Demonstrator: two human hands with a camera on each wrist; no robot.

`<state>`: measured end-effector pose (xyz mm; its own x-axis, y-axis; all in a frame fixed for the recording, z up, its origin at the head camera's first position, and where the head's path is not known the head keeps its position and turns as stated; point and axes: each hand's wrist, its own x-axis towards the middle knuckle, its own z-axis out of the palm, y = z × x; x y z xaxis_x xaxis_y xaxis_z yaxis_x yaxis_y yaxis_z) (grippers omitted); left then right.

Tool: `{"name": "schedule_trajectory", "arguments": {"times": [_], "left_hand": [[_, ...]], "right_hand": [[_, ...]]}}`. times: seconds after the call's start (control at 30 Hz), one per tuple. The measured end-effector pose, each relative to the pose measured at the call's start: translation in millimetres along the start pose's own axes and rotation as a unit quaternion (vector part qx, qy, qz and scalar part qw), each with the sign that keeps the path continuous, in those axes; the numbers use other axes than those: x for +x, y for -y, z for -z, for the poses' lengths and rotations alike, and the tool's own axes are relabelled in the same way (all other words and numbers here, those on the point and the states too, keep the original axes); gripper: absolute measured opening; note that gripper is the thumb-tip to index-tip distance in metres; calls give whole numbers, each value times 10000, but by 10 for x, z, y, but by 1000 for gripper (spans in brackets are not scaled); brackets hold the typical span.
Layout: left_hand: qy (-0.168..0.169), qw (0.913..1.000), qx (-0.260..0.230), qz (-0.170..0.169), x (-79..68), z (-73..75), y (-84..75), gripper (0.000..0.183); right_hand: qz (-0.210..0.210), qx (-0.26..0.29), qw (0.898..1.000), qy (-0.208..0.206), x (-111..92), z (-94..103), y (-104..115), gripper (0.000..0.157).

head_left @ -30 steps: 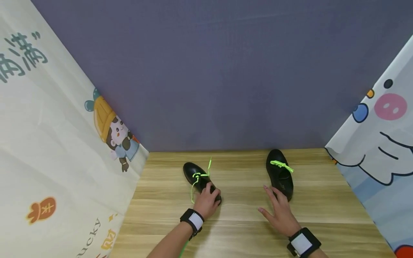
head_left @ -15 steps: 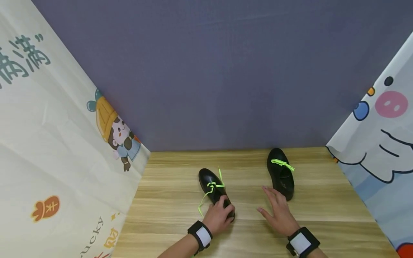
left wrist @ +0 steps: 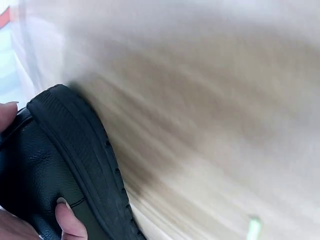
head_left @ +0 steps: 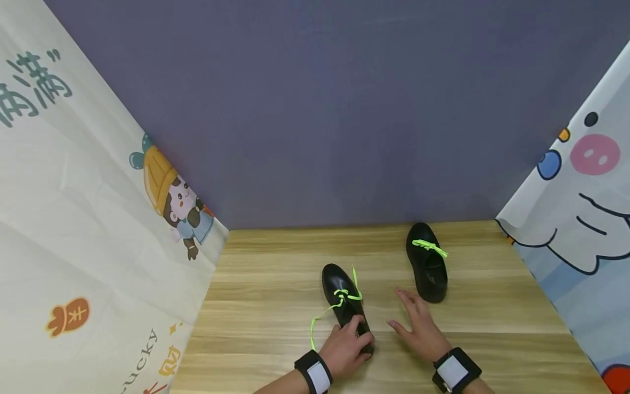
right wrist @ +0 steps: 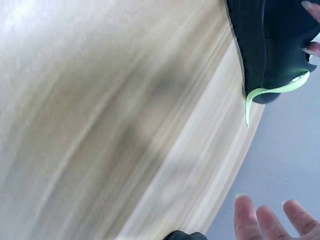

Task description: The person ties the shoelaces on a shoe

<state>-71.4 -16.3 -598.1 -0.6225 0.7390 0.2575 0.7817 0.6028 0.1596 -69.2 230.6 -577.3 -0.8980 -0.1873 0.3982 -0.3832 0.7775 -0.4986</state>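
My left hand [head_left: 344, 348] grips the heel end of a black lace-up shoe [head_left: 336, 278] near the middle of the table. Its neon-green laces [head_left: 320, 317] hang loose and untied, one end trailing to the left. In the left wrist view, the thumb and a finger clasp the heel of this shoe [left wrist: 45, 170], whose ridged sole edge shows. To the right, my right hand [head_left: 422, 331] hovers with fingers spread, holding nothing. Just beyond it lies a second black shoe [head_left: 424, 273], toe pointing away, its green lace [head_left: 429, 247] gathered in a bow on top.
The wood-grain tabletop [head_left: 266, 306] ends at a dark grey-blue backdrop [head_left: 344, 120]. Printed white cloths flank it, with a cartoon child [head_left: 179, 205] on the left cloth and a pink snout [head_left: 594, 155] on the right one. A black band [head_left: 456, 370] circles the right wrist.
My left hand has brought its shoe right and nearer to me, turning the toe to point more straight away. The right hand has drawn back slightly; the second shoe stays put.
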Motion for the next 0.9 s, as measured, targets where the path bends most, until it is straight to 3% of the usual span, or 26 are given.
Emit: {"name": "schedule_trajectory", "arguments": {"times": [0.2,0.43,0.9], "left_hand": [[254,9990,-142,-329,-28,46,-111,27],[572,9962,-46,-661,-80,87,-232,27],[1078,9849,-634,-1195,-152,136,-319,23]], "right_hand": [[-343,117,9989,303,-16,-54,0,81],[-381,227,9980,447,-23,-83,31,78],[-677,409,9930,881,-108,-173,108,73]]}}
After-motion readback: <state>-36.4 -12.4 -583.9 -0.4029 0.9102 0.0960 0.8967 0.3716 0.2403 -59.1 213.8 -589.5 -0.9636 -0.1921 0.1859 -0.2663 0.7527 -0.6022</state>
